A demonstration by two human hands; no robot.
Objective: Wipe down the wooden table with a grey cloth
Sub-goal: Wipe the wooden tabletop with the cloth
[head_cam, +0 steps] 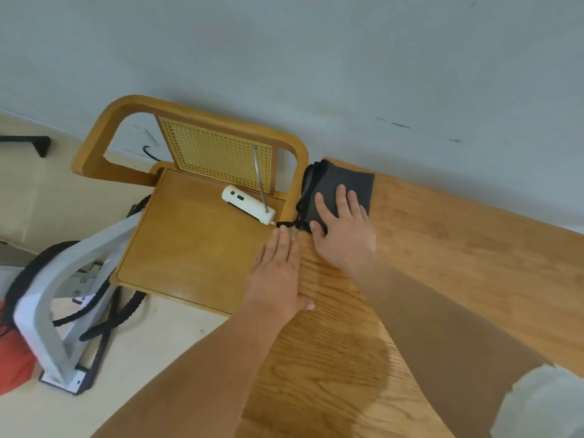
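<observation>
Two flat hands at the table's far left corner, one on the grey cloth.
Nearest, the left hand (278, 273) lies palm down on the wooden table (458, 263) at its left edge, fingers (282, 245) straight, holding nothing. Just beyond, the right hand (344, 235) presses the folded grey cloth (341, 181) onto the corner, fingers spread flat. A black strap (289, 223) sits at the edge between them. Alongside, a wooden chair (189, 241) carries a white device (246, 203) and a metal rod (260, 178).

Grey cloth (343, 180), perhaps half, beneath right hand (344, 237)
</observation>
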